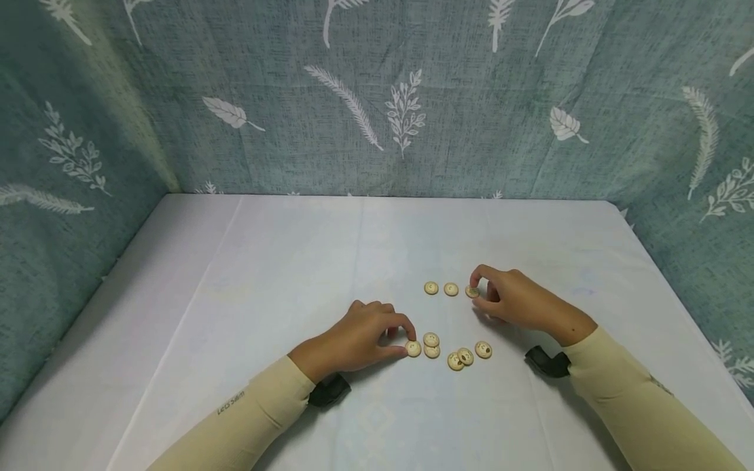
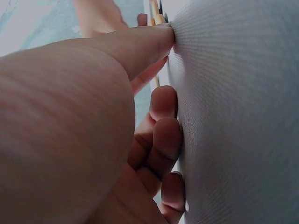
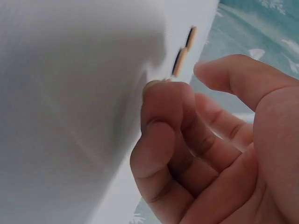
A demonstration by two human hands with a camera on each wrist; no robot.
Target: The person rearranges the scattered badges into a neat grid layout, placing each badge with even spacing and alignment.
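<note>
My left hand pinches a small round wooden disc with a face drawn on it, thumb and index finger at its edge on the table. Beside it, two more discs overlap. Farther back, my right hand has thumb and index finger at the edge of another wooden disc, partly covered by the index finger. Two discs lie spaced in a row to its left. In the right wrist view the curled fingers rest low at the tabletop and hide the disc by them.
Nearer me lie two overlapping discs and a single disc with a dark mark. A white cloth covers the table. Green leaf-patterned curtains enclose its back and sides.
</note>
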